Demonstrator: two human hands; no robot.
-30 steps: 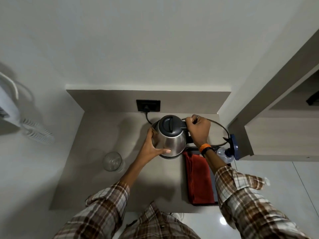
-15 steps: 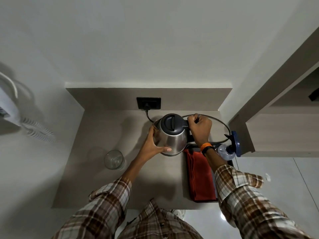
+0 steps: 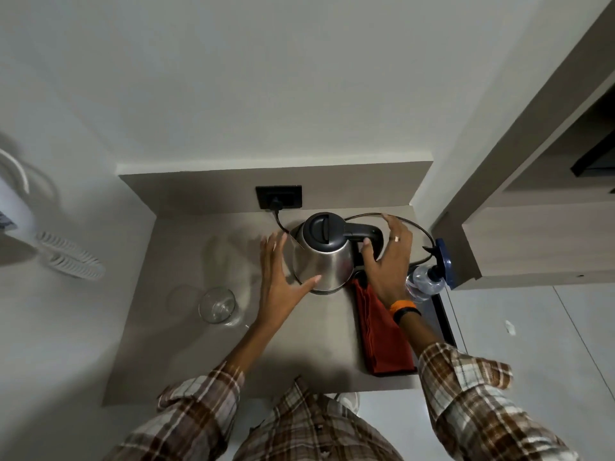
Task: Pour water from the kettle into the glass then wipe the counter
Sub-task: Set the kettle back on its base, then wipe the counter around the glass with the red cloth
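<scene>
A steel kettle [image 3: 324, 261] with a black lid and handle stands at the back of the grey counter [image 3: 186, 354]. My left hand [image 3: 278, 277] is spread open just left of its body, the thumb close to the kettle's base. My right hand [image 3: 389, 261] is open beside the black handle, fingers apart, no longer gripping it. An empty clear glass [image 3: 217, 305] stands on the counter to the left. A folded red cloth [image 3: 382, 331] lies on a black tray to the right of the kettle.
A black cord [image 3: 412, 227] loops from the wall socket [image 3: 279, 196] behind the kettle. A spray bottle [image 3: 427, 282] with a blue head stands at the counter's right edge. A wooden cabinet [image 3: 532, 241] is on the right, and a white wall phone [image 3: 20, 207] on the left.
Both hands have let go of the kettle: the right hand released the handle and opened, the left drew back from the body. The kettle stays on the counter.
</scene>
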